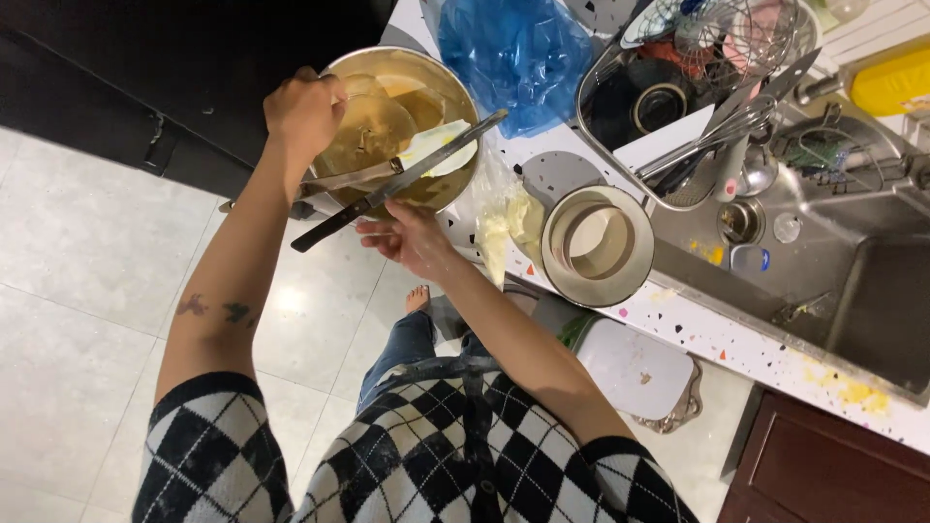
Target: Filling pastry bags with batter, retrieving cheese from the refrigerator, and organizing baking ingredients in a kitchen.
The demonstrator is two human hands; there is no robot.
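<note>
Gripping bowl (pixel 402 126) rim, hands (pixel 305 111) raised.

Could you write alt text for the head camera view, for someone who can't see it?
Seen from above, a person's left hand grips the rim of a metal bowl of pale batter while the right hand is open under a long spatula lying across it. Right of it are a round cake tin and a sink.

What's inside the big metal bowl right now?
Inside the metal bowl: pale batter and a white spatula. A long knife lies across the rim. The left hand covers the near-left part.
</note>
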